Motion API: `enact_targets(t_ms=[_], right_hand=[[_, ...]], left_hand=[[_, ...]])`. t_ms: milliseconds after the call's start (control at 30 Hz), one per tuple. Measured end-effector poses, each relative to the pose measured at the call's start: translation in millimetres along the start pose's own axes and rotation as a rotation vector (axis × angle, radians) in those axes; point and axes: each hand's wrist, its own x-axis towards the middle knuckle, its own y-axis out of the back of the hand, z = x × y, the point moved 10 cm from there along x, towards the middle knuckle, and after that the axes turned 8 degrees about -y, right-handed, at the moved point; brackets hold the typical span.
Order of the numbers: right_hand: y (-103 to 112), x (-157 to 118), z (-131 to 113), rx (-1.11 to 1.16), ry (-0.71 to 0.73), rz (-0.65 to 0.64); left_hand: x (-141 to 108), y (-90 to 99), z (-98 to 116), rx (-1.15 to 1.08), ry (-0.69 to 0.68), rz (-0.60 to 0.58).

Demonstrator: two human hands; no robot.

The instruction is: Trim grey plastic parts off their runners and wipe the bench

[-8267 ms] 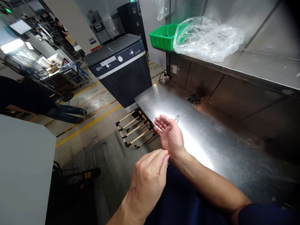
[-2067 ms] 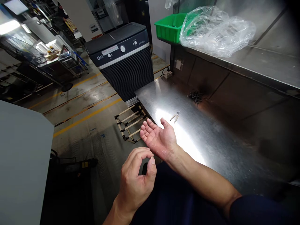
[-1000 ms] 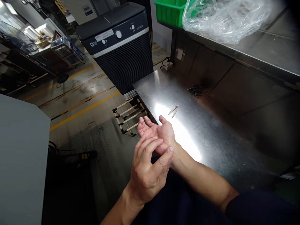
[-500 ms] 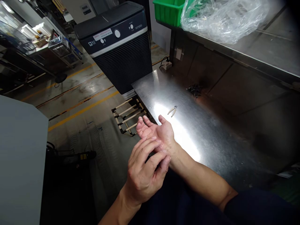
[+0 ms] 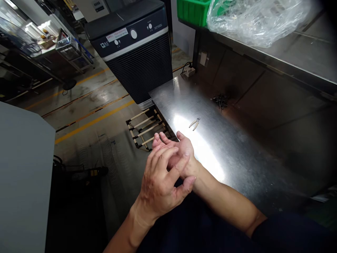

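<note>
L hand fingers half-curled, pressed on upturned R hand, whose fingers are loosely spread, neither seen holding anything; small pliers lie near on steel surface; risk: glare hides pliers, misjudged reach knocks them.

Ahead of the hands, a black louvred floor unit stands behind a wooden slat rack; up to their right, a green bin and clear plastic bag sit on a steel shelf

Steel benchtop glare; dim edges (warped)
</note>
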Motion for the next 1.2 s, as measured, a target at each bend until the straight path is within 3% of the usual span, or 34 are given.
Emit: enact_targets(t_ms=[300, 500, 600, 833, 1200], right_hand=[[6.7, 14.9, -3.5, -0.018, 0.016, -0.003], [12.4, 31.2, -3.0, -0.056, 0.023, 0.071], [9.5, 45.0, -1.8, -0.052, 0.018, 0.041], [-15.7, 73.6, -13.1, -0.049, 0.039, -0.023], [-81.3, 134.3, -63.2, 0.111, 0.143, -0.01]], left_hand=[[-13.3, -15.3, -24.2, -0.193, 0.207, -0.026], [-30.2, -19.7, -39.9, -0.329, 0.357, 0.096], [-37.0, -20.1, -51.6, -0.363, 0.428, 0.152], [-37.2, -27.2, -92.5, -0.373, 0.522, 0.206], [2.0, -55.0, -189.7, -0.547, 0.569, 0.207]])
